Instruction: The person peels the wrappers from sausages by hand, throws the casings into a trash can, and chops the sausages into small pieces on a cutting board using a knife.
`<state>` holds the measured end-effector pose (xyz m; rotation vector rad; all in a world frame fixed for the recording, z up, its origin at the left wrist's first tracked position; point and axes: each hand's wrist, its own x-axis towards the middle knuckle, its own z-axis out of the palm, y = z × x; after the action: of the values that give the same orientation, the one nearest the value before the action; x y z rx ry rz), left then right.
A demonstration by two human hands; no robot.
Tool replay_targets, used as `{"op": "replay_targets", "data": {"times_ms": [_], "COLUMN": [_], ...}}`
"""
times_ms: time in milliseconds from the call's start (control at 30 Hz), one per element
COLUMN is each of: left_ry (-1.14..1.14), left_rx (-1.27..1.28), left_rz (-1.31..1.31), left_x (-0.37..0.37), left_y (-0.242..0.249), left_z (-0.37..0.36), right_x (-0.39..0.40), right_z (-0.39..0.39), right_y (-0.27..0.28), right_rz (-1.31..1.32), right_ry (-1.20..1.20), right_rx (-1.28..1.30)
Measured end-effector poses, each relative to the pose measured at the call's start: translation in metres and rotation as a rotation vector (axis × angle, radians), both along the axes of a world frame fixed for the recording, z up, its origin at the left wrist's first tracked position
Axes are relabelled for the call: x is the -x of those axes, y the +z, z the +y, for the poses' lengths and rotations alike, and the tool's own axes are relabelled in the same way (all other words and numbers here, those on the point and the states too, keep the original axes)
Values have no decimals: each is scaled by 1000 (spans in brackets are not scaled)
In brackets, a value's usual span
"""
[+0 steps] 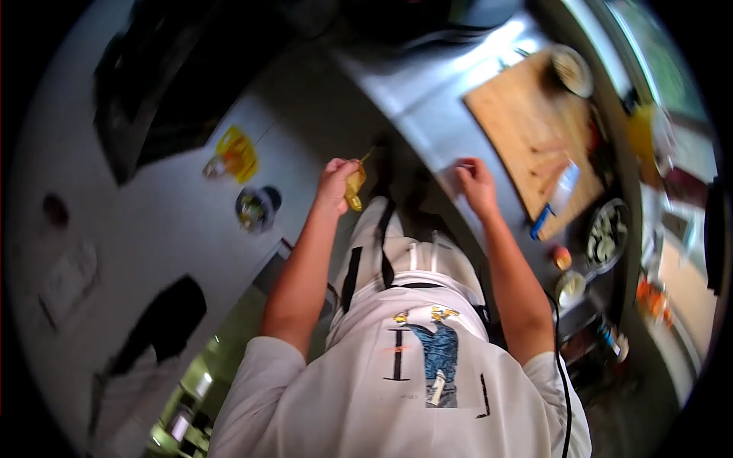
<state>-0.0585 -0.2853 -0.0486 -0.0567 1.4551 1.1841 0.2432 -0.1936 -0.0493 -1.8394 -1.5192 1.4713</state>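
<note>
My left hand (334, 185) is closed on a crumpled yellow-brown thing (355, 189), perhaps a small plastic bag. One thin end of it sticks out above the fingers and the rest hangs below. My right hand (476, 185) is near the counter edge with its fingers loosely bent and somewhat blurred. I see nothing in it. Right of that hand, a wooden cutting board (504, 114) bears a knife (556, 198) with a blue handle and some pale brown pieces.
A bowl (571, 70) stands at the board's far corner. A dish of pale slices (607, 235), a reddish round item (561, 257) and a small bowl (569, 290) are nearer. On the floor to the left are a yellow bag (238, 155) and a bin (258, 209).
</note>
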Motion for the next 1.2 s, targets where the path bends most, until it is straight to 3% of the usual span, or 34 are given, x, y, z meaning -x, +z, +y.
{"op": "replay_targets", "data": {"times_ms": [67,200,333,433,467,533,600,667,733,800,867,933,1067,1133,1200], "left_ry": [135,384,535,620,565,662,518,548,399,215,254,137,266,217,335], "left_rx": [13,139,282,353,324,411,409,371,573,726,729,1090,1087,1038,891], "left_rz": [-10,54,159,261,220,320,397,508,724,1060,1043,1168,1096,1098,1178], "left_x": [24,83,158,219,249,288,338,374,405,440,453,463,442,427,419], "left_y": [-14,-45,-92,-134,-163,-192,-261,-310,-330,-385,-398,-425,-492,-529,-568], "left_z": [-47,-142,-230,-291,-319,-328,-364,-378,-365,-382,-378,-379,-378,-378,-366], "right_x": [-7,-4,-3,25,19,8,19,-89,-114,-122,-115,-81,-34,-22,-11], "right_z": [1,12,33,34,38,48,44,81,88,88,88,72,49,48,48], "right_y": [-19,-33,-65,-53,-59,-60,-49,-75,-65,-51,-42,-46,-45,-45,-46], "right_rz": [117,64,-254,-448,-556,-825,-945,-1221,-1213,-1241,-1259,-1111,-1255,-1298,-1328], "right_ry": [45,133,117,67,106,100,47,488,399,353,263,109,107,115,123], "right_rx": [-45,-30,-193,-201,-262,-196,-187,-359,-323,-378,-520,-727,-714,-704,-705]}}
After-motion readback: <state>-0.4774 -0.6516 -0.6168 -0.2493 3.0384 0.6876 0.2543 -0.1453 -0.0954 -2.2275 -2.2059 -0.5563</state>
